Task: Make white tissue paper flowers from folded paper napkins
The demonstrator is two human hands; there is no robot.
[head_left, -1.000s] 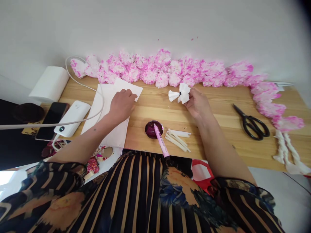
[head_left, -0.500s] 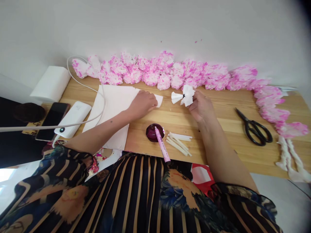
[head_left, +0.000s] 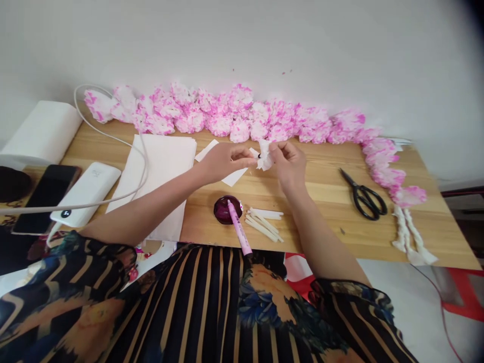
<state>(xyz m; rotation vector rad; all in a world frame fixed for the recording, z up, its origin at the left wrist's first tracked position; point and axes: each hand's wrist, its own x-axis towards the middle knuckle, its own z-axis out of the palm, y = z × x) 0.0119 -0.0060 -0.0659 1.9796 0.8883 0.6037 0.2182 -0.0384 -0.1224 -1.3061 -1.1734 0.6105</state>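
White paper flower gripped from both sides

Your left hand pinches it near the dark tie; your right hand grips its ruffled edge; you hold it over the wooden table, beyond the purple dish.

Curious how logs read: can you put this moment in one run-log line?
left hand: at tied white paper; right hand: holding it; nearby: pink marker, black scissors; behind: pink-white flowers

Looks forward and down from the wearer's head, close over left hand and right hand, facing table and pale wall.
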